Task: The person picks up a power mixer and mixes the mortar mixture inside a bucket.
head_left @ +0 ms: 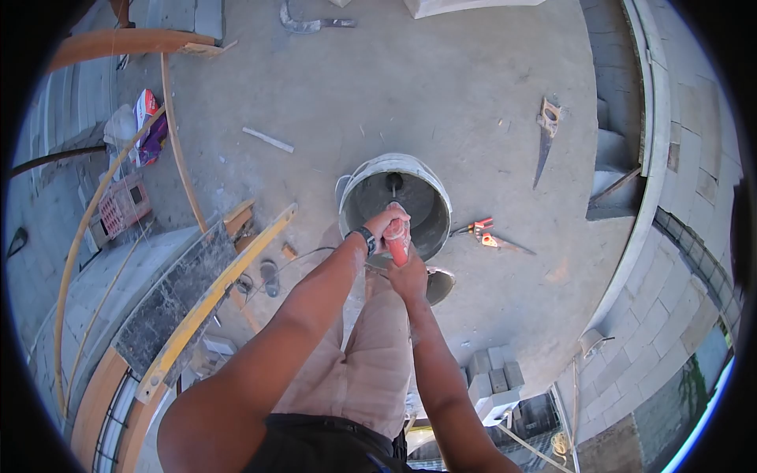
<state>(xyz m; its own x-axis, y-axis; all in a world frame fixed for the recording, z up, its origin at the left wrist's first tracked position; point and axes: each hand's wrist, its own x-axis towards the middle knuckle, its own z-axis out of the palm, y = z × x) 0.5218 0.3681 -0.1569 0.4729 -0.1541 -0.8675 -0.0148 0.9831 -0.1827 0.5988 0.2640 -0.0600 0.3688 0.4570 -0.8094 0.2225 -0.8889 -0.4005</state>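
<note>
A red power drill (397, 243) is held over a white bucket (441, 175) with grey wet mix (422, 209) inside. From the drill a thin shaft (394, 189) runs down into the bucket; what is on its end is hidden in a dark hollow of the mix. My left hand (385, 224), with a watch on the wrist, is closed around the drill's front part. Behind it, my right hand (409, 276) is closed on the rear of the drill. A second round container (443, 287) stands partly hidden beside my right wrist.
Pliers (473, 227) and a small orange-handled saw (505, 243) lie right of the bucket. A larger handsaw (546, 134) is farther right. On the left are a yellow level (217, 296) and a pink crate (124, 205). Grey blocks (497, 374) are stacked near my right side.
</note>
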